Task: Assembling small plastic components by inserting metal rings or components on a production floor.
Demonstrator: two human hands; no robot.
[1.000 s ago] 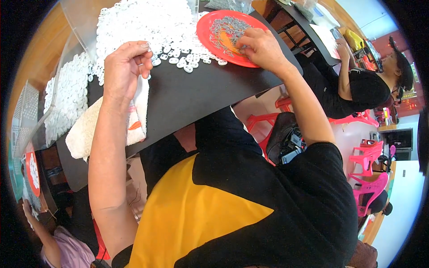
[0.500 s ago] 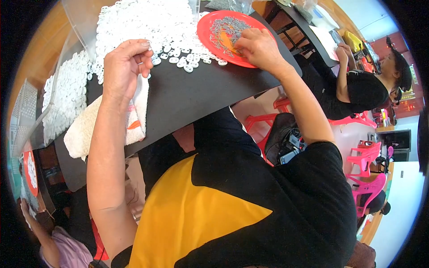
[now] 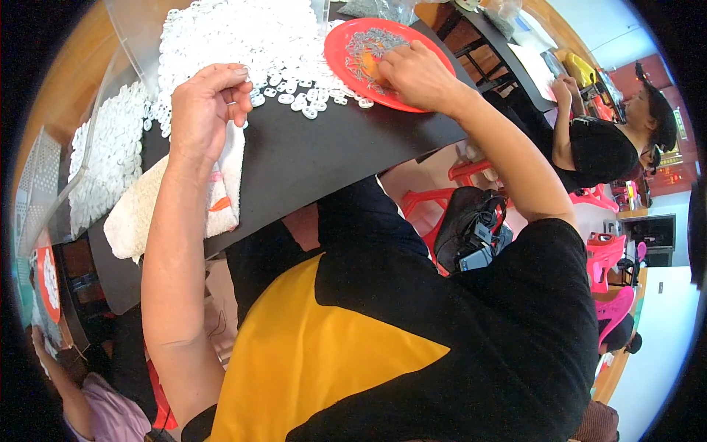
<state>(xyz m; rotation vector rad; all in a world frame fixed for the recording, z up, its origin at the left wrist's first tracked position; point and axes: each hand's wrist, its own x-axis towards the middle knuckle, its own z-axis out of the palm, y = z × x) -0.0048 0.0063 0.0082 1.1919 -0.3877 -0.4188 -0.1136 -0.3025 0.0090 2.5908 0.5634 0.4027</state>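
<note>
My left hand (image 3: 210, 107) is raised over the near edge of a large heap of small white oval plastic pieces (image 3: 228, 37). Its thumb and forefinger are pinched together, and a thin white edge at the tips looks like one such piece. On the right, my right hand (image 3: 420, 77) reaches into a red plate (image 3: 336, 55) of small grey pin-like pieces (image 3: 366, 46). Its fingers are bent down and closed at the plate's bare middle; what they hold, if anything, is hidden.
A cream towel (image 3: 140, 210) lies under my left forearm on the dark table (image 3: 309, 158). A clear bin with white pieces (image 3: 110, 147) stands at left. Behind the plate is a bag of grey pieces (image 3: 375, 9). A person in black (image 3: 604, 147) sits at another table on the right.
My right hand has slid a little left and nearer over the plate, its elbow swinging outward to the right. The left hand stays in place, still pinched.
</note>
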